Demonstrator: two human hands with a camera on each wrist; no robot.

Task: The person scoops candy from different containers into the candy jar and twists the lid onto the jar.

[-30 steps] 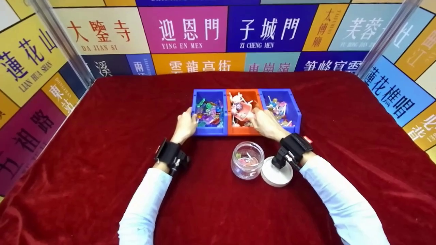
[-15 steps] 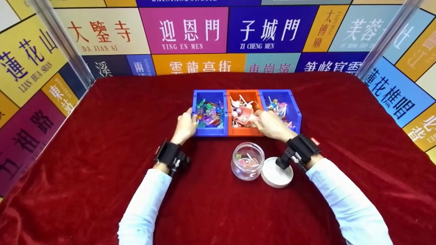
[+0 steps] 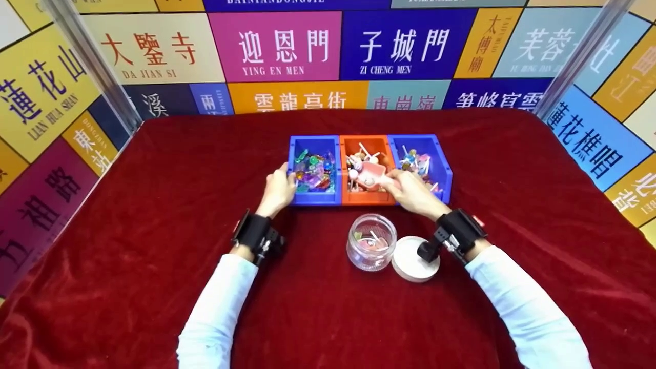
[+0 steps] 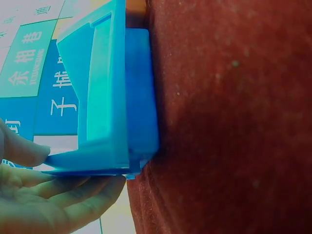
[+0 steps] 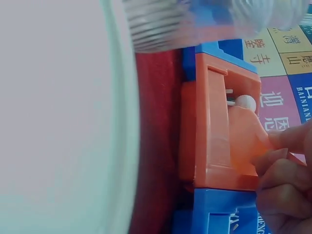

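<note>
My left hand (image 3: pixel 279 187) grips the side wall of the left blue bin (image 3: pixel 313 198). In the left wrist view the thumb lies over the rim and the fingers (image 4: pixel 92 195) are against the outside. My right hand (image 3: pixel 412 193) pinches the handle of a pink scoop (image 3: pixel 373 172) low inside the orange bin (image 3: pixel 366 198). Lollipops with white sticks lie around the scoop, and a white one (image 5: pixel 246 102) shows beside it in the right wrist view. Below the bins stands an open clear jar (image 3: pixel 371 259) with a few candies at its bottom.
A white lid (image 3: pixel 412 266) lies beside the jar, under the right wrist. The right blue bin (image 3: pixel 445 177) holds more lollipops, while the left one contains colourful gem-like pieces (image 3: pixel 313 174). Red cloth (image 3: pixel 205 179) covers the table, with a printed panel (image 3: pixel 277 46) behind.
My right hand has shifted a little to the right and toward me, and the pink scoop moved with it inside the orange bin. The left hand has stayed on its bin.
</note>
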